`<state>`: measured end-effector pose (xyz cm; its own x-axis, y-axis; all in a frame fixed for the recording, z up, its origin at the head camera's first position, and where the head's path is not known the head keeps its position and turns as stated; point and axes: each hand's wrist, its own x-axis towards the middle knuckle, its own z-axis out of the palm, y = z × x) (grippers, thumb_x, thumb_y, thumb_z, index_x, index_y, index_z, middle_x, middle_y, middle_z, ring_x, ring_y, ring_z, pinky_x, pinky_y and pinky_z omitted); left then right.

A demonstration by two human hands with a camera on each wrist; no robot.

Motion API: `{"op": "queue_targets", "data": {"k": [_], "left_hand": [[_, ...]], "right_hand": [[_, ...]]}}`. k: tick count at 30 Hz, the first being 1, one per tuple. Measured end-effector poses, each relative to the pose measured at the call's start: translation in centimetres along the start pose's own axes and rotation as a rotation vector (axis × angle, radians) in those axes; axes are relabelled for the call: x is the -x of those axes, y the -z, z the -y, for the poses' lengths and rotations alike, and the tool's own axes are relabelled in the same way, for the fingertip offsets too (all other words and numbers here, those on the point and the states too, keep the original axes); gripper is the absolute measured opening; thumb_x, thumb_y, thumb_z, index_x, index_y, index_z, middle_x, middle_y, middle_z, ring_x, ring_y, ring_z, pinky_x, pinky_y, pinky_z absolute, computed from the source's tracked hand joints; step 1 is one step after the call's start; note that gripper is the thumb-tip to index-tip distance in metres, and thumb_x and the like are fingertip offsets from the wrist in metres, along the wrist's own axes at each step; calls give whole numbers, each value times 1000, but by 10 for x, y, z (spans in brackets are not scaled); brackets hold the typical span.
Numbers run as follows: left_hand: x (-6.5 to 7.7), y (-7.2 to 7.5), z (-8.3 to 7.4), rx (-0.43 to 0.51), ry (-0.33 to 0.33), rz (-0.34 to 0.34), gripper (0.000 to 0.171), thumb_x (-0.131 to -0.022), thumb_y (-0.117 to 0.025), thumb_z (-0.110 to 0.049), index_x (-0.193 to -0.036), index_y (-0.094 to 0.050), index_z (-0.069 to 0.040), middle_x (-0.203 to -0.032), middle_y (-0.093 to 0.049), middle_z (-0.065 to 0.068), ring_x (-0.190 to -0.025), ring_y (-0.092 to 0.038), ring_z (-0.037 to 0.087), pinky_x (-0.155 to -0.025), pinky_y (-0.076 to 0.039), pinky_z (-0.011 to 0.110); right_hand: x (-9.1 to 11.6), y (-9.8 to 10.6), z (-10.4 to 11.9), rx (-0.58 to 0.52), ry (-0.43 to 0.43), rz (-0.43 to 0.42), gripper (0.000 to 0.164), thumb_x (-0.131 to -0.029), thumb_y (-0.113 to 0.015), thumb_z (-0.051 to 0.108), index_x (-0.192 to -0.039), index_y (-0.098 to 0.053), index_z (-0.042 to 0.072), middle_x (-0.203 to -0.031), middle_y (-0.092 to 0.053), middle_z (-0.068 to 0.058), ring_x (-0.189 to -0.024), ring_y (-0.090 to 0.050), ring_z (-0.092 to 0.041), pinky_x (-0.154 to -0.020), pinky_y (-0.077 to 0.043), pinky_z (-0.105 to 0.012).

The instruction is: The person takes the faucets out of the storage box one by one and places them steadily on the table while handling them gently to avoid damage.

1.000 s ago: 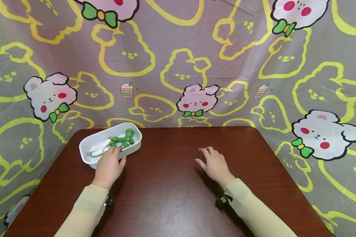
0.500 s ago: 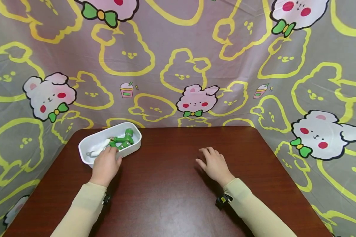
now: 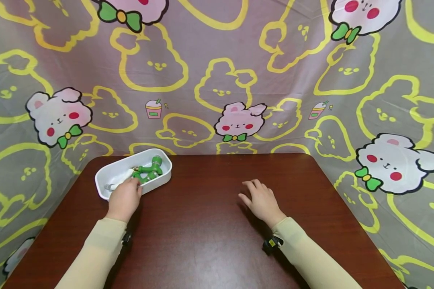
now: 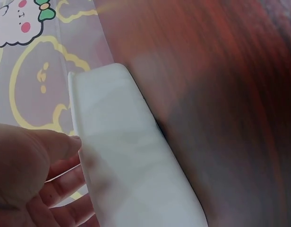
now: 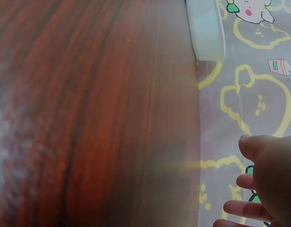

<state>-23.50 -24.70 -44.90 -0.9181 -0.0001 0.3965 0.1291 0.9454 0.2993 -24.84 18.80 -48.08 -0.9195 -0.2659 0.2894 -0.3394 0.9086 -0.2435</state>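
In the head view my left hand (image 3: 124, 199) is at the near side of a white oblong tray (image 3: 158, 186), its fingers over the rim. The left wrist view shows the thumb (image 4: 73, 143) right at the rim and the other fingers behind the tray wall (image 4: 126, 137), gripping the edge. Inside the tray lie green jointed pieces (image 3: 155, 165) with clear bands and a slim white piece (image 3: 124, 176) with a greyish end; the left hand partly hides it. My right hand (image 3: 261, 202) holds nothing, its fingers loosely bent over the brown table.
The tray stands at the back left of the brown table (image 3: 202, 216). A grey cloth (image 3: 188, 52) with yellow outlines and rabbit heads hangs along the back and both sides. Both wrists carry a small black device (image 3: 272, 245).
My left hand has shifted left along the tray's near rim and its fingers have drawn in. The right hand stays put. The tray and its contents look the same.
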Motion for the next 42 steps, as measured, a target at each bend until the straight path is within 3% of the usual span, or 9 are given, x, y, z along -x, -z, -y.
{"op": "queue_targets", "data": {"k": [15, 25, 42], "left_hand": [[-5, 1, -1, 20, 23, 55, 12, -96, -67, -7, -99, -70, 5, -92, -70, 21, -84, -68, 44, -74, -54, 57], [-6, -3, 0, 51, 14, 57, 12, -96, -67, -5, -101, -70, 5, -95, -69, 23, -88, -68, 43, -78, -54, 57], [-2, -11, 6, 88, -10, -7, 10, -97, -65, -3, -102, -70, 4, -94, -69, 23, -87, -67, 45, -77, -53, 59]], "right_hand": [[-1, 0, 2, -19, 18, 6, 45, -101, -65, 40, -138, -61, 13, -130, -62, -14, -114, -63, -35, -92, -52, -58], [-2, 0, 0, -17, 12, 8, 46, -102, -63, 42, -138, -61, 13, -130, -62, -13, -114, -63, -34, -91, -53, -56], [-3, -2, 4, -37, 12, 25, 45, -103, -62, 42, -137, -61, 13, -130, -61, -13, -116, -63, -34, -92, -53, -56]]}}
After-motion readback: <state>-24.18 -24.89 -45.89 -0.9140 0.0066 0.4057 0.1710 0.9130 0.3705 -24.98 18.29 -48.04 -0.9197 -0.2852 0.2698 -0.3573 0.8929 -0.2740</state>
